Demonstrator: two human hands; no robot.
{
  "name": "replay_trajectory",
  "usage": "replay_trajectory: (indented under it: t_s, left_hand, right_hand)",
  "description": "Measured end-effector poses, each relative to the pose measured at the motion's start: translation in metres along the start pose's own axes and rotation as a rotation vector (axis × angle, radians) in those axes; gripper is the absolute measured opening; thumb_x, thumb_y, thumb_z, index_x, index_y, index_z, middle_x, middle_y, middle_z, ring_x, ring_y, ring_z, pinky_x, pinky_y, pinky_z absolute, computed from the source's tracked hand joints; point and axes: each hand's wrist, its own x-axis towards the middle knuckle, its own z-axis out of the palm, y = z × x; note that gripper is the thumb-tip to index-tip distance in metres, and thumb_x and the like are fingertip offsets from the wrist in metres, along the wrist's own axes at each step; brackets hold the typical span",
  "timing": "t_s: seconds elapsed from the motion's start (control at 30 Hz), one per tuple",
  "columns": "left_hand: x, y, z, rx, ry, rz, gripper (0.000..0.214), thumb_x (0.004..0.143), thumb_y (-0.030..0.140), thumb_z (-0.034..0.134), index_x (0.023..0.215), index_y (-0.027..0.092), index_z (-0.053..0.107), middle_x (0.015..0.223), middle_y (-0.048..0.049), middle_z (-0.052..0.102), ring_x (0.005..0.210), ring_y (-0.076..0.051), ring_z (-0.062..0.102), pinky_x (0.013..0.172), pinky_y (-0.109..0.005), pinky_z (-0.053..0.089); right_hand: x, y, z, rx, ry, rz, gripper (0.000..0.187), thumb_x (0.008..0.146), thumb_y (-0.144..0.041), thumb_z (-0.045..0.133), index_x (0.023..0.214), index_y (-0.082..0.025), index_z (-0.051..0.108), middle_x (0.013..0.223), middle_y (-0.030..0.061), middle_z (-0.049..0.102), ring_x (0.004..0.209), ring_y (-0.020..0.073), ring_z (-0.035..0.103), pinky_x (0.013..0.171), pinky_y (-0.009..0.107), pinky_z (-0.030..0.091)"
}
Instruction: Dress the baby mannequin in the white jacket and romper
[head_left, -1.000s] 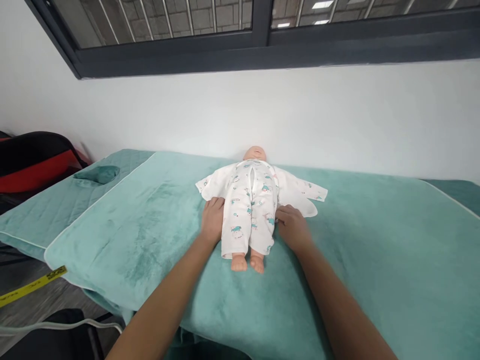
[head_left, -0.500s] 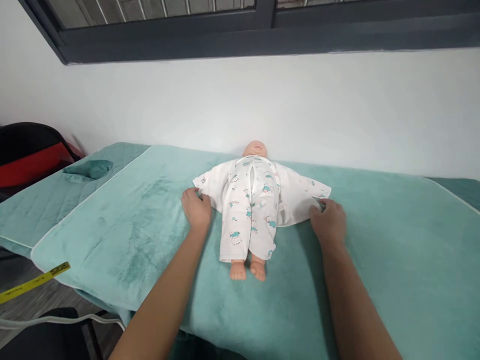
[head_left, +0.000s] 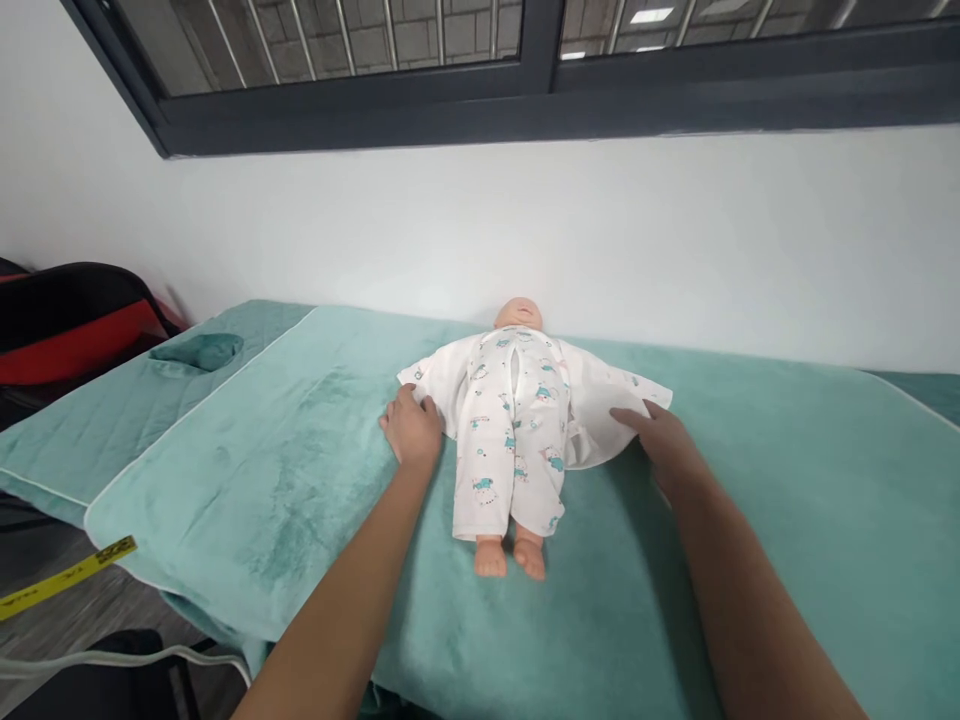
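A baby doll lies on its back on the green bed cover, head by the wall and bare feet toward me. White baby clothes with a teal print cover it: trousers over the legs and a wide-sleeved baby shirt spread to both sides. At the left sleeve's lower edge, my left hand is closed with the cloth between thumb and forefinger. My right hand pinches the right sleeve near its cuff, one digit lying over the fabric. Some fingertips of both hands are hidden.
The green padded cover reaches back to the white wall, under a dark window frame. A red and black bag stands at the far left. A yellow strap, a pale cable and a black seat are at the lower left.
The view has tilted up a little, so everything sits lower and further right. My right hand has shifted its fingers onto the right sleeve near the cuff; my left hand stays at its sleeve.
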Motion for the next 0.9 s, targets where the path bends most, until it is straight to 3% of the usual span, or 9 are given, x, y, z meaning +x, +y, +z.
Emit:
replay_trajectory:
  t_s: [0.1, 0.17, 0.3, 0.37, 0.43, 0.5, 0.57, 0.7, 0.9]
  left_hand:
    - [0.000, -0.002, 0.002, -0.019, 0.018, 0.034, 0.033, 0.087, 0.023, 0.046, 0.118, 0.018, 0.057, 0.103, -0.0157, 0.069, 0.108, -0.035, 0.060, 0.093, -0.050, 0.038]
    - [0.000, -0.002, 0.003, -0.031, 0.033, 0.042, 0.032, 0.087, 0.023, 0.046, 0.116, 0.019, 0.058, 0.102, -0.0148, 0.070, 0.107, -0.034, 0.060, 0.092, -0.050, 0.039]
    - [0.000, -0.003, 0.003, -0.041, 0.032, 0.015, 0.033, 0.087, 0.024, 0.045, 0.117, 0.018, 0.057, 0.103, -0.0150, 0.069, 0.107, -0.032, 0.061, 0.093, -0.047, 0.039]
    - [0.000, -0.002, 0.003, -0.036, 0.022, 0.005, 0.034, 0.088, 0.025, 0.044, 0.119, 0.017, 0.057, 0.104, -0.0156, 0.069, 0.109, -0.032, 0.061, 0.094, -0.047, 0.039]
    - [0.000, -0.002, 0.003, -0.032, 0.014, -0.001, 0.034, 0.089, 0.025, 0.043, 0.119, 0.017, 0.057, 0.104, -0.0159, 0.069, 0.110, -0.032, 0.061, 0.095, -0.047, 0.039]
    - [0.001, -0.001, 0.003, -0.032, 0.014, -0.011, 0.034, 0.089, 0.025, 0.043, 0.119, 0.017, 0.057, 0.103, -0.0159, 0.069, 0.110, -0.032, 0.061, 0.095, -0.048, 0.039]
    - [0.001, -0.001, 0.004, -0.040, 0.018, -0.014, 0.033, 0.089, 0.025, 0.044, 0.118, 0.017, 0.057, 0.103, -0.0155, 0.069, 0.109, -0.032, 0.061, 0.096, -0.048, 0.038]
    - [0.001, -0.005, 0.004, -0.117, 0.025, -0.014, 0.030, 0.089, 0.026, 0.045, 0.116, 0.019, 0.056, 0.100, -0.0110, 0.069, 0.100, -0.028, 0.062, 0.096, -0.047, 0.039]
    - [-0.004, -0.006, 0.002, -0.398, 0.139, 0.010, 0.021, 0.094, 0.028, 0.037, 0.106, 0.021, 0.053, 0.100, -0.0074, 0.064, 0.092, -0.019, 0.060, 0.084, -0.034, 0.048]
  right_hand:
    - [0.000, -0.026, 0.013, 0.399, -0.071, -0.091, 0.025, 0.068, -0.034, 0.065, 0.090, -0.023, 0.064, 0.084, 0.0035, 0.068, 0.074, 0.0226, 0.062, 0.065, 0.034, 0.049]
    - [-0.004, -0.046, 0.026, 0.419, -0.090, -0.166, 0.021, 0.069, -0.032, 0.063, 0.088, -0.024, 0.061, 0.083, 0.0023, 0.066, 0.073, 0.0209, 0.060, 0.064, 0.033, 0.048]
    - [-0.016, -0.085, 0.051, -0.009, -0.304, -0.296, 0.010, 0.070, -0.027, 0.062, 0.075, -0.023, 0.055, 0.079, -0.0002, 0.061, 0.076, 0.0195, 0.058, 0.066, 0.031, 0.044]
    - [-0.020, -0.098, 0.059, -0.242, -0.443, -0.344, 0.014, 0.070, -0.024, 0.064, 0.069, -0.022, 0.050, 0.079, -0.0002, 0.062, 0.079, 0.0198, 0.057, 0.067, 0.030, 0.043]
    - [-0.020, -0.104, 0.062, -0.295, -0.544, -0.350, 0.019, 0.074, -0.027, 0.065, 0.068, -0.022, 0.048, 0.086, 0.0013, 0.066, 0.086, 0.0208, 0.059, 0.070, 0.031, 0.044]
    - [-0.019, -0.102, 0.065, -0.201, -0.586, -0.301, 0.020, 0.078, -0.034, 0.066, 0.072, -0.021, 0.052, 0.099, 0.0043, 0.069, 0.094, 0.0217, 0.062, 0.073, 0.031, 0.046]
    - [-0.016, -0.093, 0.069, -0.068, -0.558, -0.215, 0.024, 0.082, -0.041, 0.065, 0.076, -0.020, 0.057, 0.106, 0.0069, 0.070, 0.096, 0.0210, 0.065, 0.071, 0.028, 0.047]
    - [-0.014, -0.071, 0.082, 0.176, -0.369, -0.053, 0.032, 0.081, -0.049, 0.065, 0.074, -0.018, 0.061, 0.095, 0.0079, 0.074, 0.072, 0.0145, 0.067, 0.050, 0.021, 0.040]
    - [-0.009, -0.054, 0.096, 0.330, -0.230, -0.027, 0.033, 0.077, -0.049, 0.071, 0.070, -0.018, 0.060, 0.079, 0.0042, 0.073, 0.050, 0.0082, 0.057, 0.040, 0.019, 0.032]
